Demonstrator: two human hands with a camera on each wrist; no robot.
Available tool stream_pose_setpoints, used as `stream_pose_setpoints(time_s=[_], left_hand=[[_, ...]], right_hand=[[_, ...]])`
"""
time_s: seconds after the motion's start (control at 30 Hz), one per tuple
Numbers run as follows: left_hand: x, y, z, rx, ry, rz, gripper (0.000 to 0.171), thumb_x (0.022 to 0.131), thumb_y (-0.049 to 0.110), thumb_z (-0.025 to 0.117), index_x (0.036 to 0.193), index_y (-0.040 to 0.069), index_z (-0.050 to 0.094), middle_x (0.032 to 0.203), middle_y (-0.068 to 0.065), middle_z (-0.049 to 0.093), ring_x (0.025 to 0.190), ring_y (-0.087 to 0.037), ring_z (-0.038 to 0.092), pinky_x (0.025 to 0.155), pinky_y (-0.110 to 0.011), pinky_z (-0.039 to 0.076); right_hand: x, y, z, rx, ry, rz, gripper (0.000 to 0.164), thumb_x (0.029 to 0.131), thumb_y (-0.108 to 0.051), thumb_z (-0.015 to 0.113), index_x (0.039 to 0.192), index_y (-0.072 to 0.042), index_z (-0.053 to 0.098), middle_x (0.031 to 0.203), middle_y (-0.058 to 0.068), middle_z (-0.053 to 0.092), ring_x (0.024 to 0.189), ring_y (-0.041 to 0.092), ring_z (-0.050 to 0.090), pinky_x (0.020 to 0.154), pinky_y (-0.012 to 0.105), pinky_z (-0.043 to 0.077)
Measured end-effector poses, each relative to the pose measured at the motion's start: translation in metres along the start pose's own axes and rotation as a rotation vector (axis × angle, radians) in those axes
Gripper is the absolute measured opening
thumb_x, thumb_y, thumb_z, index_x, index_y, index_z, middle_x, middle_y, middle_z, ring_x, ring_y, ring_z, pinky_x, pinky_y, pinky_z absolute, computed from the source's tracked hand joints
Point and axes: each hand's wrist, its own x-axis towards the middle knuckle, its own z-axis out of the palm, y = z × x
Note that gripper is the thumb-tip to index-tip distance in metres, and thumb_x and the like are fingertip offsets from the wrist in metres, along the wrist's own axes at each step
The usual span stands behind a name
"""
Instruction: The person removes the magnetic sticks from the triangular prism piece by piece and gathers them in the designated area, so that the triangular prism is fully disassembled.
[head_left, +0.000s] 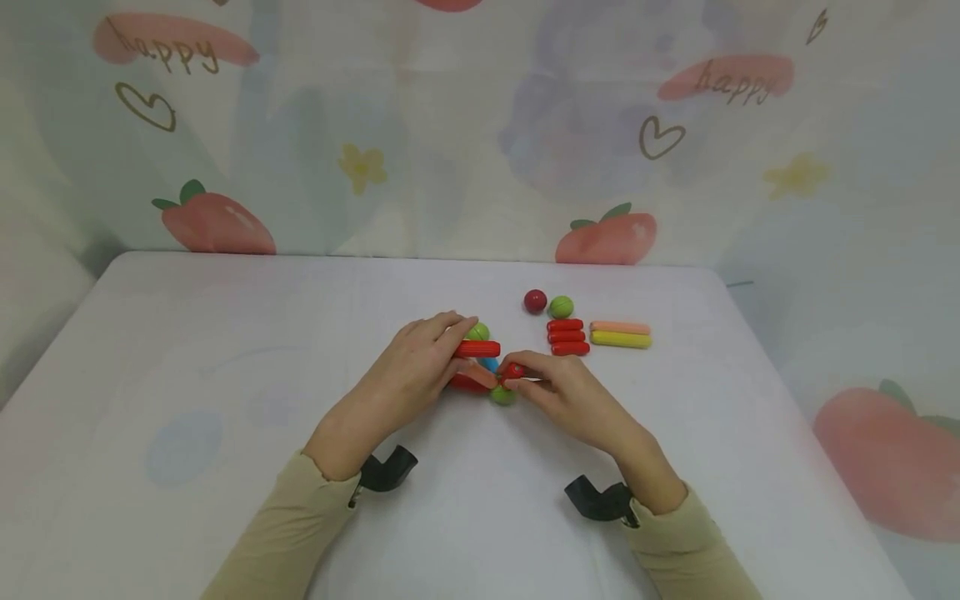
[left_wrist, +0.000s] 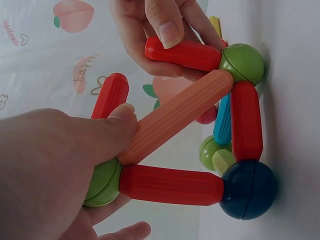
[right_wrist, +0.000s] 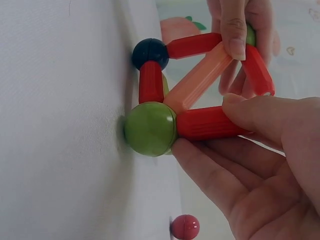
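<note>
Head view, centre: we judge the frame of glossy balls and ridged coloured rods (head_left: 480, 374) light and stiff. Left hand (head_left: 412, 362) pinches a green-ball corner (left_wrist: 106, 184); right hand (head_left: 577, 396) grips a short red rod (right_wrist: 202, 124). Hold near balls; joints may slip.

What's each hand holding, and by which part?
The left hand holds the toy frame at a raised corner, thumb at the peach rod beside a green ball. The right hand pinches a red rod, thumb toward its free end.

White table (head_left: 480, 533) before a pale, fruit-printed backdrop (head_left: 450, 125).
</note>
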Motion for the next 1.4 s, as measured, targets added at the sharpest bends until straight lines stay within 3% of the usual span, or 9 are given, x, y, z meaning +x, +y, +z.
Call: stream_pose_setpoints(time_s=[0.17,0.57,0.83,0.97,1.07,1.2,1.4], left_hand=[[0.0,0.0,0.0,-0.003,-0.01,-0.007,0.057,0.092,0.025,0.07,0.142,0.005,0.052,0.132,-0.01,0.06,0.121,-0.025,0.06,0.107,-0.046,0.047],[0.0,-0.001,0.001,0.001,0.003,0.005,0.054,0.092,0.023,0.071,0.14,0.004,0.053,0.13,-0.01,0.061,0.118,-0.025,0.061,0.105,-0.045,0.049],[0.0,-0.001,0.002,0.004,-0.001,0.01,0.052,0.092,0.017,0.071,0.139,0.004,0.054,0.131,-0.01,0.061,0.119,-0.025,0.061,0.105,-0.045,0.049],[0.0,-0.001,0.002,0.007,0.008,0.009,0.053,0.092,0.021,0.071,0.139,0.005,0.054,0.13,-0.01,0.061,0.118,-0.025,0.062,0.104,-0.045,0.049],[0.0,0.0,0.002,0.002,0.012,0.008,0.053,0.092,0.024,0.07,0.139,0.005,0.054,0.13,-0.01,0.061,0.117,-0.024,0.062,0.104,-0.045,0.05],[0.0,0.0,0.002,-0.004,0.011,0.007,0.053,0.093,0.024,0.07,0.139,0.005,0.054,0.13,-0.009,0.061,0.118,-0.024,0.061,0.105,-0.044,0.049],[0.0,0.0,0.001,0.001,0.009,0.01,0.054,0.093,0.022,0.07,0.141,0.004,0.053,0.131,-0.01,0.061,0.12,-0.024,0.06,0.105,-0.045,0.049]], right_hand=[[0.001,0.0,0.0,-0.009,0.005,0.003,0.023,0.093,-0.012,0.068,0.116,-0.01,0.068,0.091,0.001,0.072,0.076,0.013,0.062,0.069,0.021,0.054],[0.002,0.004,0.0,0.011,0.011,0.006,0.023,0.094,-0.012,0.068,0.116,-0.008,0.067,0.091,0.002,0.071,0.075,0.013,0.06,0.066,0.02,0.051],[0.003,0.0,-0.001,-0.021,0.025,0.039,0.023,0.094,-0.014,0.067,0.116,-0.008,0.065,0.08,0.007,0.067,0.067,0.012,0.055,0.06,0.02,0.048],[0.002,-0.001,-0.004,-0.016,0.042,0.043,0.024,0.093,-0.009,0.068,0.117,-0.008,0.066,0.093,0.005,0.071,0.08,0.015,0.066,0.075,0.024,0.058],[0.0,0.0,-0.008,-0.013,0.077,0.054,0.026,0.092,-0.006,0.068,0.119,-0.008,0.065,0.109,0.006,0.071,0.098,0.018,0.069,0.086,0.033,0.059],[-0.001,0.003,-0.012,-0.034,0.139,0.056,0.031,0.093,-0.005,0.067,0.124,-0.005,0.062,0.117,0.008,0.067,0.107,0.022,0.067,0.088,0.038,0.058],[-0.002,0.007,-0.016,-0.131,0.204,0.028,0.039,0.094,-0.005,0.066,0.132,-0.004,0.059,0.116,0.01,0.063,0.105,0.022,0.062,0.089,0.041,0.058]])
